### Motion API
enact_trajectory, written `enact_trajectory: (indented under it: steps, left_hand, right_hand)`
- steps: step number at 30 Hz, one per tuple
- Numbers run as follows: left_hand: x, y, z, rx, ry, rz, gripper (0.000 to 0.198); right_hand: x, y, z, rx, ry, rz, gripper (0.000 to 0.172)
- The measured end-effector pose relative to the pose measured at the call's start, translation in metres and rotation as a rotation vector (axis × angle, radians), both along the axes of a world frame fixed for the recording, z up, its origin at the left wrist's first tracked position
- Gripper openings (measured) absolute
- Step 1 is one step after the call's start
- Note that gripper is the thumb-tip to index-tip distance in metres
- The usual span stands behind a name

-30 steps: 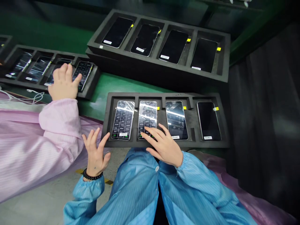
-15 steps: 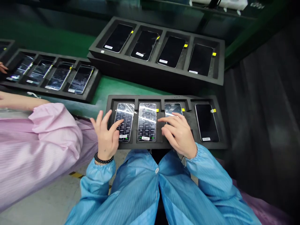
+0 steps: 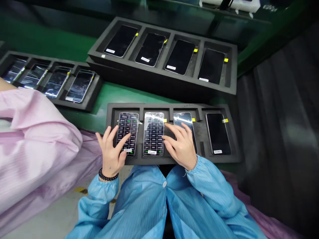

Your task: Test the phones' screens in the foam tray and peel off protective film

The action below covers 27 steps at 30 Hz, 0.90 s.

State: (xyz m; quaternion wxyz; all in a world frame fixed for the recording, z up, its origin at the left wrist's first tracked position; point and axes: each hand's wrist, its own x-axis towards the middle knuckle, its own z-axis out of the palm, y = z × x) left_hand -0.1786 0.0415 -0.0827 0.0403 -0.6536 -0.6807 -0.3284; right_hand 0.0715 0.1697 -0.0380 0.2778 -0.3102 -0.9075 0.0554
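In front of me lies a black foam tray (image 3: 159,160) with smartphones set in its compartments. My left hand (image 3: 111,154) is open over the leftmost smartphone (image 3: 121,127), its index finger at a lit grid of buttons. A second smartphone (image 3: 152,132) beside it shows a similar grid, and my right hand (image 3: 181,144) reaches its right edge with fingers spread. That hand partly covers the third smartphone (image 3: 183,119), which has a bluish screen. On the far right the fourth smartphone (image 3: 218,132) has a dark screen and a yellow tab. Neither hand grips anything.
Behind stands a stack of foam trays (image 3: 161,87), the top one holding dark-screened smartphones. Another foam tray (image 3: 87,106) with phones sits at the left on the green table (image 3: 117,92). A co-worker's pink sleeve (image 3: 37,122) is close on my left; a dark curtain (image 3: 269,139) hangs right.
My right hand has moved left, from over the third smartphone to the right edge of the second. My left hand stays at the first phone. The view has shifted slightly.
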Motion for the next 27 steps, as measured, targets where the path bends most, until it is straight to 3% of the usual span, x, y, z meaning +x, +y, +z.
enact_trajectory:
  steps: [5, 10, 17, 20, 22, 25, 27]
  left_hand:
    - [0.0, -0.003, -0.003, 0.091, 0.006, 0.014, 0.053]
    - [-0.001, -0.001, -0.002, 0.042, 0.055, 0.002, 0.053]
    - [0.002, 0.007, 0.009, -0.14, 0.067, -0.011, 0.05]
    - [0.001, 0.0, 0.017, 0.052, -0.072, 0.138, 0.055]
    - [-0.003, -0.01, 0.018, 0.115, -0.224, 0.319, 0.056]
    - [-0.013, -0.026, 0.01, -0.079, -0.651, 0.593, 0.057]
    - [-0.019, -0.033, 0.001, -0.231, -0.923, 0.645, 0.056]
  right_hand:
    - [-0.002, 0.001, -0.001, -0.013, -0.086, -0.011, 0.029]
    - [-0.004, 0.003, -0.003, -0.06, -0.197, -0.002, 0.032]
    - [-0.001, 0.002, 0.001, -0.097, -0.071, 0.004, 0.033]
    - [0.022, 0.01, 0.008, -0.112, 0.077, -0.107, 0.036]
    - [0.05, 0.017, 0.013, -0.109, 0.146, -0.285, 0.039]
    - [0.097, 0.025, 0.014, -0.07, 0.156, -0.56, 0.047]
    - [0.121, 0.027, 0.008, -0.092, 0.111, -0.684, 0.055]
